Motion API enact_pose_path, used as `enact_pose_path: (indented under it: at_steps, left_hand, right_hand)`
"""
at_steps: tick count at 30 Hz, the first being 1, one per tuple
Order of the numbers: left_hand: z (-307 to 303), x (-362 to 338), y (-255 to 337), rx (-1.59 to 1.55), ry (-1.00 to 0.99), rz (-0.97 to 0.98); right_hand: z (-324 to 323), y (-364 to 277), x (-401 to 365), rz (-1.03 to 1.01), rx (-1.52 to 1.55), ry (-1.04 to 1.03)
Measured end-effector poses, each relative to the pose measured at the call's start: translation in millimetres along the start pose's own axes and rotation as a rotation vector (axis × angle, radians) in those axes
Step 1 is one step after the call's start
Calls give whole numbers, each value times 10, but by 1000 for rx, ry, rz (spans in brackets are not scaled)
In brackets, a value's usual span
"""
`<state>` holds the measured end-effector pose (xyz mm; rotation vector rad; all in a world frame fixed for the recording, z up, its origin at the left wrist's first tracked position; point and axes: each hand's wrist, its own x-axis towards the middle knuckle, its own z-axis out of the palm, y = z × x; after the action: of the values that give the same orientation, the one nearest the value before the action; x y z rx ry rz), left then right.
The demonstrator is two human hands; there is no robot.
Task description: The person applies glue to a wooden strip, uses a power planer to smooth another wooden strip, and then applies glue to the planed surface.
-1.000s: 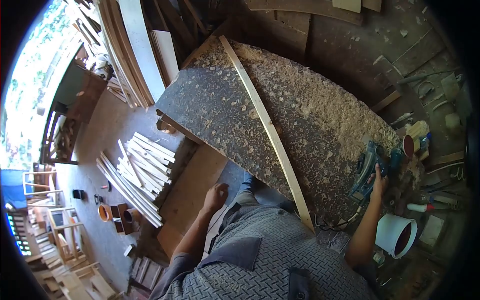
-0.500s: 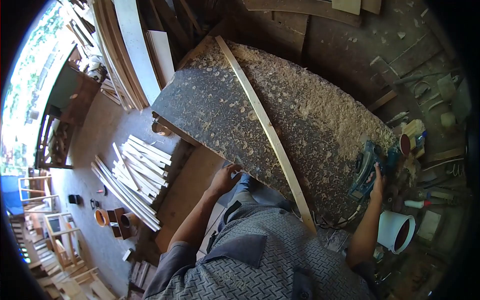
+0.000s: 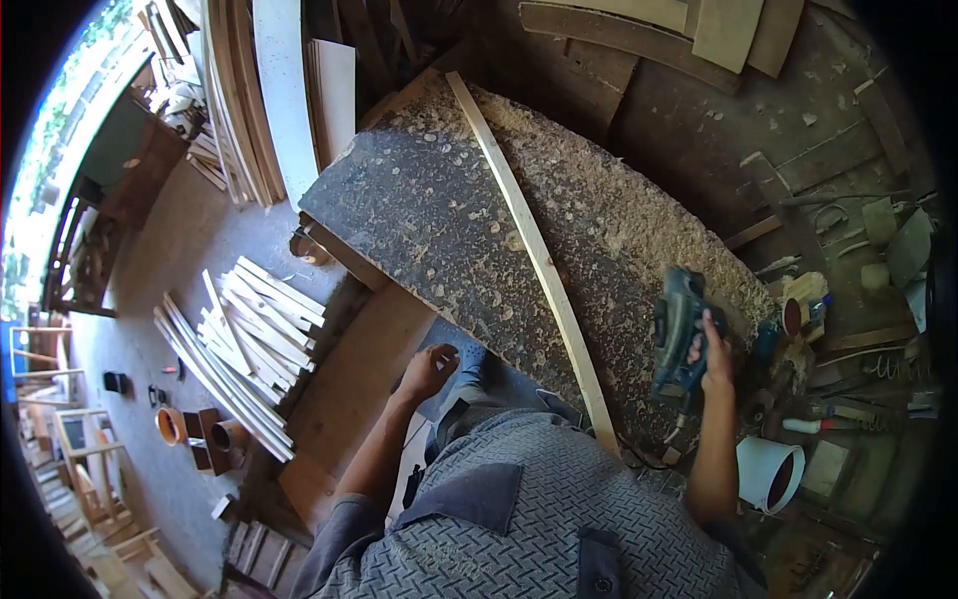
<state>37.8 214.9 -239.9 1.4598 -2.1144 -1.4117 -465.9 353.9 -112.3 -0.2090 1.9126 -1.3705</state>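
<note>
My right hand (image 3: 715, 357) is wrapped round the handle of a dark green electric planer (image 3: 679, 311), which is over the shavings-covered workbench (image 3: 399, 215) on its right part. A long, narrow wooden strip (image 3: 536, 245) lies across the bench from its far edge to its near edge, left of the planer and apart from it. My left hand (image 3: 429, 371) hangs beside the near edge of the bench with its fingers curled in. I see nothing held in it.
White wooden strips (image 3: 261, 324) lie piled at the left. Boards (image 3: 279, 100) stand beyond the bench's left end. A white bucket (image 3: 763, 474) stands at the lower right, near tools and scraps. Wood shavings (image 3: 639, 215) are heaped along the far side.
My right hand has moved the planer left along the bench and lifted or turned it slightly. My left hand has drawn back from the bench edge, its fingers now more curled.
</note>
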Motion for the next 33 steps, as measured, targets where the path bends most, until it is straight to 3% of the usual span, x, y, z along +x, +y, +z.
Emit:
enact_pose_path:
  at_steps: [5, 11, 24, 33]
  left_hand:
    - [-259, 147, -100, -13, 62, -21]
    - [-466, 262, -337, -25, 75, -40]
    - [-511, 852, -261, -39, -30, 42]
    - [-713, 917, -104, -36, -99, 18]
  right_hand:
    - [799, -172, -204, -28, 20, -249]
    - [1292, -263, -291, 26, -27, -368]
    - [1929, -114, -233, -2, -136, -280]
    - [2417, -34, -60, -10, -251, -375]
